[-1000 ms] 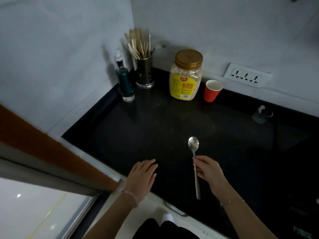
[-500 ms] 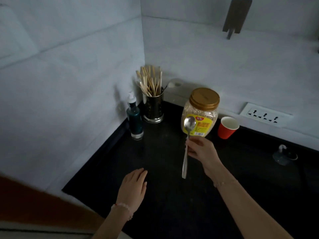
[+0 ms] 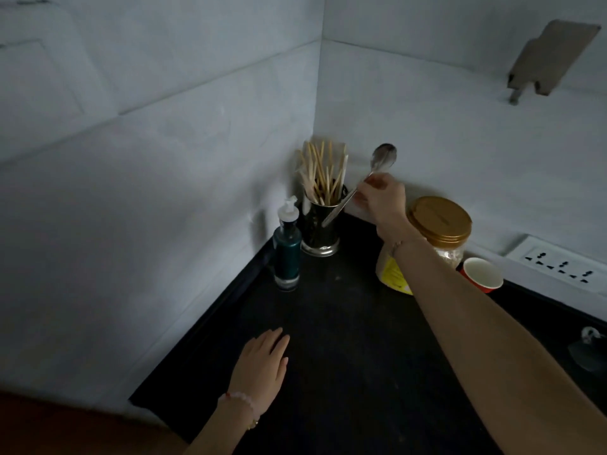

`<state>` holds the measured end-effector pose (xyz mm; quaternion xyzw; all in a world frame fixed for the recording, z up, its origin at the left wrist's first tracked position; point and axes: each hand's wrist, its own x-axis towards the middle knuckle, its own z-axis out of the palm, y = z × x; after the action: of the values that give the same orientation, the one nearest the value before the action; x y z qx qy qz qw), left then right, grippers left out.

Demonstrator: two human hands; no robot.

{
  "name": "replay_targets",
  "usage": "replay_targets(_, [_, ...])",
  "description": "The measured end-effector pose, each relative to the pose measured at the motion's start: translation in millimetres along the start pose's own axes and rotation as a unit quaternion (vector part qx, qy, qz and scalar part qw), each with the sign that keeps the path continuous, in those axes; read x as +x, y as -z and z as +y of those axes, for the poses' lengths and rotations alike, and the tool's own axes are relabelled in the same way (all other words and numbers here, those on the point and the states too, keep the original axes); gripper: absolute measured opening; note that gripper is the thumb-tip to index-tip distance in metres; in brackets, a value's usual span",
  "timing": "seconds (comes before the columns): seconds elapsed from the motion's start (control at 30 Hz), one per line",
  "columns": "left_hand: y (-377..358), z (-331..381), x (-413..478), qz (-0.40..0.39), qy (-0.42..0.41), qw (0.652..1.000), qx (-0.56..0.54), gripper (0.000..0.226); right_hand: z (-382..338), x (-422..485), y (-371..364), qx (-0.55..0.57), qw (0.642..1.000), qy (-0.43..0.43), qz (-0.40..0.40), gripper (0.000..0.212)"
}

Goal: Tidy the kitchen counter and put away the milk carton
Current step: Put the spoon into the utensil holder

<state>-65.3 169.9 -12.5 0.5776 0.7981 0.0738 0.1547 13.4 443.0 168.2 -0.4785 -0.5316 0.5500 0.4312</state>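
My right hand (image 3: 382, 198) pinches a metal spoon (image 3: 381, 160) by the middle of its handle, bowl up. The handle's lower end hangs in front of the rim of the metal utensil holder (image 3: 320, 236) in the far corner, which is full of wooden chopsticks (image 3: 323, 172). Flat on the black counter (image 3: 345, 356) near its front edge rests my left hand (image 3: 261, 366), fingers straight. No milk carton is in view.
A teal pump bottle (image 3: 287, 254) stands left of the holder. A gold-lidded jar (image 3: 438, 224) and a red paper cup (image 3: 481, 274) stand to the right under my forearm. A wall socket strip (image 3: 560, 262) and a small clear object (image 3: 588, 351) lie farther right.
My right hand has lifted the spoon from the counter's middle and carried it back and up to the utensil holder. My left hand stays flat on the counter. The view has tilted upward.
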Motion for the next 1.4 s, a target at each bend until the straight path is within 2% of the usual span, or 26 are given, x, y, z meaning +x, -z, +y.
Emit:
replay_targets(0.17, [0.5,-4.9,7.6,-0.001,-0.009,1.000,0.008,0.045,-11.0,30.6,-18.5,-0.034,0.998,0.038,0.026,0.009])
replay_targets(0.3, [4.5,-7.9,10.7,-0.007,0.000,1.000,0.021,0.038,-4.4,42.4,-26.6,-0.104,0.991,0.066,0.044,0.004])
replay_targets(0.43, [-0.3,-7.8,13.4,-0.008,-0.009,1.000,0.011,0.044,5.7,42.0,-31.2,-0.273,0.957,0.101,0.017,0.017])
replay_targets(0.57, [5.5,-4.9,12.8,-0.013,0.001,1.000,0.027,0.045,11.9,34.9,-34.9,-0.342,0.933,0.109,-0.029,0.016])
replay_targets(0.67, [4.9,-5.5,11.8,-0.008,0.001,1.000,0.028,0.046,23.0,31.2,-32.4,-0.333,0.937,0.094,-0.049,0.023])
replay_targets(0.77, [6.7,-5.9,11.9,-0.014,0.000,1.000,0.028,0.046,30.2,28.9,-29.3,-0.337,0.935,0.098,-0.047,0.016])
replay_targets(0.87, [4.5,-5.9,11.9,-0.013,-0.003,0.999,0.033,0.046,36.3,27.1,-28.6,-0.347,0.932,0.084,-0.062,0.024])
replay_targets(1.03, [0.2,-9.0,11.3,-0.022,-0.001,0.998,0.055,0.042,51.7,28.6,-23.5,-0.302,0.948,0.056,-0.084,0.027])
replay_targets(1.2, [1.1,-6.3,11.3,-0.004,-0.008,0.999,0.040,0.044,57.1,27.5,-15.5,-0.262,0.958,0.057,-0.100,0.033])
replay_targets(1.4, [8.2,-1.7,13.0,-0.025,0.009,0.999,0.039,0.047,65.0,8.3,7.3,-0.254,0.959,0.071,-0.101,0.036])
